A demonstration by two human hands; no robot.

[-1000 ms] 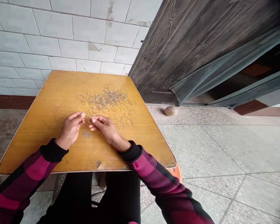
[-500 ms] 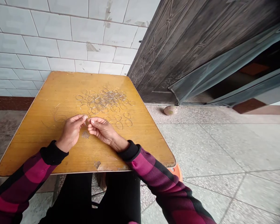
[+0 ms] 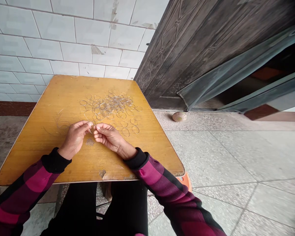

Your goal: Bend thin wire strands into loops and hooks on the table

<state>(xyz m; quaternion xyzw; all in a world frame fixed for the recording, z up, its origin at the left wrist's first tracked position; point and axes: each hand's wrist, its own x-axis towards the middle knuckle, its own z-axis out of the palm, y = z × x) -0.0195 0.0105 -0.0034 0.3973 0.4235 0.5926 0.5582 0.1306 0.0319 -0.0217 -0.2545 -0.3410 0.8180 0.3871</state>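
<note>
**Two hands pinch a thin wire ring point(image 3: 88, 115) over a wooden counter point(image 3: 34, 154)**

The thin wire ring stands a little tilted near the middle of the counter, and its lower part goes between the hands. The left hand point(image 3: 75, 136) is narrow, with the thumb and fingers closed on the wire. The right hand point(image 3: 108, 136) is also narrow and meets the left at the fingertips, and it seems to hold the same wire, but the fingers hide the exact contact.

Just behind the hands lies a pile of wire rings point(image 3: 110, 106), tangled and overlapping. Several separate rings point(image 3: 130, 127) lie apart at its right side, and a few thin wire strands point(image 3: 59, 126) lie to the left. It seems that only a small part of the rings is apart, and most of them are left in the pile.
</note>
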